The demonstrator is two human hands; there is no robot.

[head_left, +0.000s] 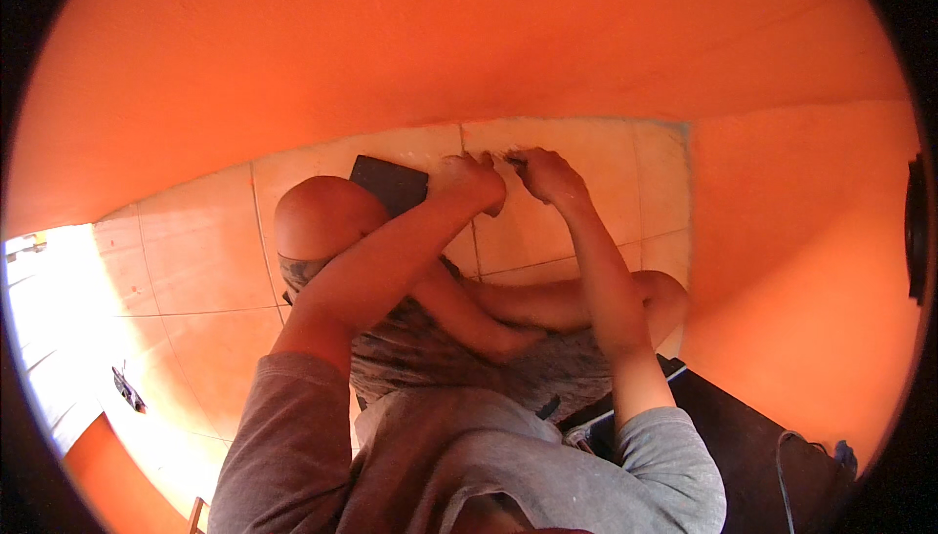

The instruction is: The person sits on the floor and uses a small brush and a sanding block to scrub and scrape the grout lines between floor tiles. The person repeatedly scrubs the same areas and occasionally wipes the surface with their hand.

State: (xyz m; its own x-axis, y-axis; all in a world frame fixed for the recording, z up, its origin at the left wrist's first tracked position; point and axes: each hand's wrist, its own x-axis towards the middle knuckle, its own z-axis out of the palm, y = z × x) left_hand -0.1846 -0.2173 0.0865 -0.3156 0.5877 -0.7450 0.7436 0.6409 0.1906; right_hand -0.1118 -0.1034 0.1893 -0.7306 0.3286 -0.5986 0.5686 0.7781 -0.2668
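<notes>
My left hand (477,184) is low over the tiled floor close to the wall, its fingers curled together. What it holds, if anything, is too small to make out. Just to its right, my right hand (549,176) is closed in a pinch. A small dark thing (514,160) shows at its fingertips, pointing toward the left hand; its kind is unclear. The two hands are a short gap apart. On the floor beside my left wrist and left knee lies a flat dark rectangular object (388,182), partly covered by the knee and forearm.
An orange wall (469,36) rises in front, and another orange wall (791,221) stands at the right. I sit on floor tiles (210,260) with legs crossed. A black flat-topped thing (733,436) with a thin cable (782,475) is behind my right arm. Bright light enters at the left.
</notes>
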